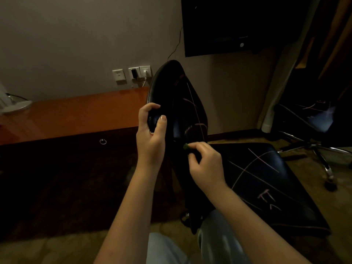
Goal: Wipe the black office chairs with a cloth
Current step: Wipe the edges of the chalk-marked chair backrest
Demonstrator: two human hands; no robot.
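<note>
Ahead of you a plain beige wall [76, 35] carries three white sockets [119, 75], two with plugs in them, and a dark screen [228, 25] mounted at upper right. Below them runs a glossy orange-brown desk [76, 111] with a ring pull [103, 141] on its dark front. A pale curtain [276, 88] hangs at your right. The light is dim and the floor [57, 250] is tan.

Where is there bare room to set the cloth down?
The desk top is bare between the pale object at its left end and the backrest. The seat, right of the right hand, carries only chalk lines. The backrest is crowded: the left hand grips its edge and the right hand pinches the cloth.
</note>
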